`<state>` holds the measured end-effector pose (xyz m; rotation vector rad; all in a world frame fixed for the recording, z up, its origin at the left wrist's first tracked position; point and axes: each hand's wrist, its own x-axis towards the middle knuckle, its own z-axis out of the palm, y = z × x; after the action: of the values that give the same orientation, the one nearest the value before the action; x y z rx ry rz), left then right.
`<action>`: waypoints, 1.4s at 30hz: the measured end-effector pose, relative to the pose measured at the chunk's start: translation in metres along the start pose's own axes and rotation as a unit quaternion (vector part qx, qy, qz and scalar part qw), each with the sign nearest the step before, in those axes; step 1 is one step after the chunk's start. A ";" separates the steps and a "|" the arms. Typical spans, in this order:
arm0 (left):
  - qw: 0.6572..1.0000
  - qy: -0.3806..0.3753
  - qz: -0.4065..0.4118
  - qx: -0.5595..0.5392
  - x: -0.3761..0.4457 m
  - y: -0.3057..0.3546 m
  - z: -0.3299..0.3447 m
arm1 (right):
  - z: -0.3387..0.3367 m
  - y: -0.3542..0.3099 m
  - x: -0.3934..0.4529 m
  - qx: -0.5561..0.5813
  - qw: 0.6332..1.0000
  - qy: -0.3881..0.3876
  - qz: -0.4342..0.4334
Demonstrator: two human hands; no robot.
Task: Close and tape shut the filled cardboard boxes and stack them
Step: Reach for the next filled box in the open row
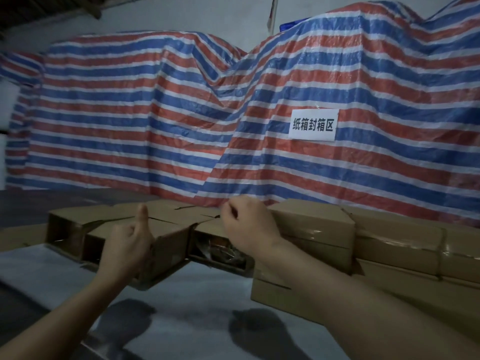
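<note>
Honestly, my left hand (127, 245) grips one box (166, 245) flap and my right hand (246, 224) curls on another; either flap could spring open before taping.

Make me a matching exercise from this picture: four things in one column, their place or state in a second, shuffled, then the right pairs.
Things:
1. White paper sign with black characters
2. Left hand
3. Sealed brown cardboard boxes
4. Open brown cardboard box

Place or state:
A. Stacked at the right, glossy tape on them
B. Fixed to the striped red, white and blue tarpaulin
C. Dark contents visible inside
D. Thumb raised, fingers curled at a flap

Pairs: 1-B, 2-D, 3-A, 4-C
</note>
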<state>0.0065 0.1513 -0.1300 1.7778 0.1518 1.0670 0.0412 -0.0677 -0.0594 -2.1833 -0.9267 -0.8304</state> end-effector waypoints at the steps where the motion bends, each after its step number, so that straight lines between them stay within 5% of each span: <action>1: 1.000 0.016 -0.006 -0.001 0.005 -0.007 -0.008 | 0.014 -0.003 0.005 0.002 1.000 -0.024 0.019; 5: 0.995 0.056 -0.007 0.081 0.020 -0.049 -0.036 | 0.066 -0.015 0.024 -0.043 0.988 -0.137 0.054; 10: 0.994 0.034 -0.086 0.059 0.026 -0.105 -0.060 | 0.128 -0.031 0.042 -0.120 0.961 -0.248 0.019; 25: 0.982 0.068 -0.134 0.117 0.035 -0.118 -0.057 | 0.186 -0.044 0.034 -0.150 0.976 -0.153 -0.025; 29: 0.987 0.096 -0.101 0.077 0.038 -0.106 -0.064 | 0.164 -0.041 0.045 -0.059 0.989 -0.133 0.037; 32: 0.990 0.059 -0.087 0.089 0.046 -0.087 -0.072 | 0.132 -0.041 0.058 0.023 0.986 -0.139 0.085; 37: 0.980 -0.030 -0.167 -0.102 0.055 -0.020 -0.068 | 0.063 -0.044 0.065 0.062 0.972 -0.186 0.133; 42: 0.941 -0.239 -0.174 -0.165 0.037 0.050 -0.071 | -0.034 -0.036 0.041 0.115 0.936 -0.204 0.264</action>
<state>-0.0395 0.1964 -0.0611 1.5754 -0.0142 0.3624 0.0257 -0.0563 0.0022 -2.2656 -0.5311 -0.0097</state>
